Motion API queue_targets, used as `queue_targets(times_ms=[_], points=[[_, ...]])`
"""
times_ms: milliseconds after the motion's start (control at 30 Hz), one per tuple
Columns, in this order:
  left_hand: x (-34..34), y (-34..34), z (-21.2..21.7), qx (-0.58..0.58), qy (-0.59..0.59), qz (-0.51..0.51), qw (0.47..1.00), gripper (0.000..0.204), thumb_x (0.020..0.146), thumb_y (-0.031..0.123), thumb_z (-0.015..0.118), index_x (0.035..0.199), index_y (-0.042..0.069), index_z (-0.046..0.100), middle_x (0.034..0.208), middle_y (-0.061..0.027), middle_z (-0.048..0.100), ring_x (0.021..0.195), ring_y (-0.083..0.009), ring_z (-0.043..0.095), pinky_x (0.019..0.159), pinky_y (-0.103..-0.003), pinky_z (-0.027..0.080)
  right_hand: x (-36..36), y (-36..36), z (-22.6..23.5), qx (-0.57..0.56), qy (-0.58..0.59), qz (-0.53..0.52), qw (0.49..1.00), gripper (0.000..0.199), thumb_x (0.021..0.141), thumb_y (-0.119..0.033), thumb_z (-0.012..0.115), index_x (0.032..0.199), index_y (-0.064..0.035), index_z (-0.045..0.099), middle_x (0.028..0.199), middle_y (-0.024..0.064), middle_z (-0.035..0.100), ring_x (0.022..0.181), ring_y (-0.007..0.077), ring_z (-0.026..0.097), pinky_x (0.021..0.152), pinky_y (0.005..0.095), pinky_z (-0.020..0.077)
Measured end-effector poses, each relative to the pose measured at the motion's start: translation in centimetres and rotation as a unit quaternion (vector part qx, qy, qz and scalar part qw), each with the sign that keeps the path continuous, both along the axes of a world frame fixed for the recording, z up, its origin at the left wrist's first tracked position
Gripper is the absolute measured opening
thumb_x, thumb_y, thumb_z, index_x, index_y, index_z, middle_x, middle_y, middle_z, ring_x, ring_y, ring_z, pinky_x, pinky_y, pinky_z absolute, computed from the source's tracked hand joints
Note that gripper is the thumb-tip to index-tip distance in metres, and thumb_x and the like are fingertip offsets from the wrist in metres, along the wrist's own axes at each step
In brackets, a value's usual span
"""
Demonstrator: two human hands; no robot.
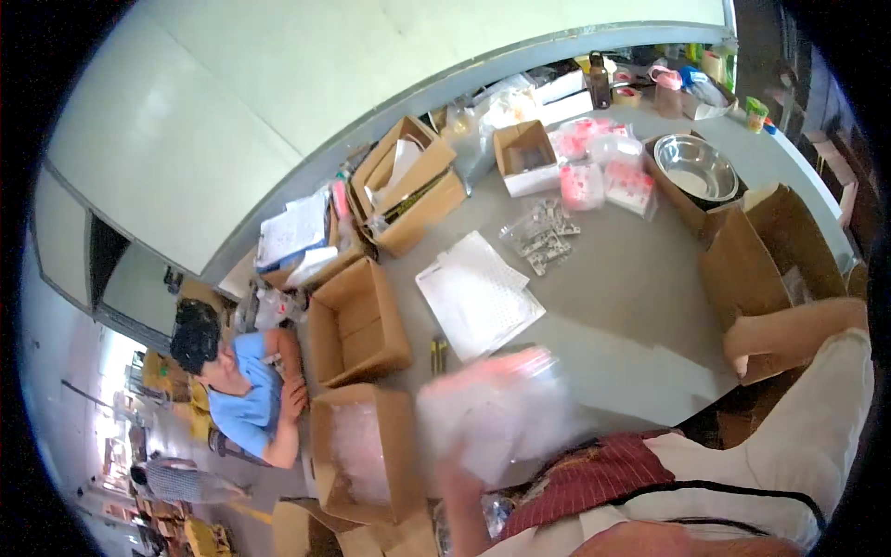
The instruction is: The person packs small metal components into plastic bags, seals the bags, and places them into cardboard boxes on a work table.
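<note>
My left hand point(453, 467) rises from the lower edge and holds up a blurred bundle of clear plastic bags point(501, 408) with a pink tinge, just above the near table edge. The bundle hides most of the fingers. My right hand point(740, 356) comes in from the right and lies against the flap of a tall open cardboard box point(756, 255). Its fingers are tucked at the box edge and I cannot make out whether they grip it. A white stack of sheets point(478, 292) lies on the grey table point(631, 297) just beyond the bundle.
Small clear bags of parts point(543, 232), pink packs point(594, 176), a small open box point(524, 153) and a steel bowl point(694, 167) sit farther back. Open cardboard boxes point(357, 325) line the left side. A person in a blue shirt point(243, 395) leans there.
</note>
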State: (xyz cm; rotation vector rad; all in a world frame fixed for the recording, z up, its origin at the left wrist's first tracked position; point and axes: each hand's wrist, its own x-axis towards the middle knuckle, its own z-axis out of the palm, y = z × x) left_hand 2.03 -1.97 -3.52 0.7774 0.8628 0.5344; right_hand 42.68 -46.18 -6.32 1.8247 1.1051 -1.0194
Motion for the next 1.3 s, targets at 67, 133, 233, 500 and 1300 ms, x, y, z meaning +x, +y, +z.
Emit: queue_targets(times_ms=[67,133,233,500,1300], points=[[2.3,-0.3,1.1,0.063,0.026,-0.002,0.998,0.037,0.092,0.01,0.055,0.124,-0.007,0.053,0.118,-0.0195,0.06,0.108,-0.0331,0.061,0.09,-0.045,0.054,-0.3,4.6,4.2,0.043,0.031,0.041,0.998,0.048,0.085,-0.042,0.062,0.124,-0.0147,0.062,0.119,0.0135,0.063,0.117,0.0318,0.056,0.093,0.0474,0.048],[4.2,-0.2,2.8,-0.093,-0.062,-0.029,0.993,0.038,0.095,0.012,0.054,0.128,-0.006,0.052,0.121,-0.0196,0.059,0.11,-0.0344,0.06,0.091,-0.047,0.054,0.5,10.7,6.8,0.119,0.052,0.083,0.988,0.046,0.086,-0.041,0.06,0.122,-0.0133,0.064,0.119,0.0139,0.064,0.115,0.0318,0.057,0.092,0.0476,0.048],[6.6,-0.6,5.2,-0.092,-0.035,-0.089,0.991,0.039,0.097,0.015,0.052,0.132,-0.003,0.049,0.124,-0.0185,0.059,0.113,-0.0331,0.06,0.093,-0.047,0.053,6.5,21.9,1.1,0.277,0.037,-0.057,0.959,0.053,0.084,-0.046,0.062,0.124,-0.0107,0.06,0.121,0.0164,0.061,0.107,0.0333,0.061,0.087,0.0472,0.0497],[7.5,0.1,3.7,-0.112,-0.008,-0.072,0.991,0.035,0.097,0.017,0.054,0.124,-0.007,0.053,0.122,-0.0175,0.061,0.109,-0.0315,0.062,0.093,-0.046,0.053,17.8,38.9,-9.7,0.59,-0.172,0.011,0.789,0.084,0.081,-0.065,0.057,0.143,-0.0113,0.042,0.145,0.0248,0.038,0.135,0.0464,0.035,0.112,0.0552,0.0269],[9.1,-2.7,3.6,-0.117,-0.031,-0.125,0.985,0.043,0.096,0.016,0.055,0.13,-0.009,0.047,0.117,-0.0206,0.063,0.099,-0.0316,0.067,0.084,-0.042,0.058,-8.4,16.8,4.4,0.327,0.045,-0.279,0.902,0.083,0.087,-0.062,0.055,0.141,-0.0003,0.042,0.134,0.03,0.046,0.127,0.039,0.044,0.107,0.0521,0.0324]])
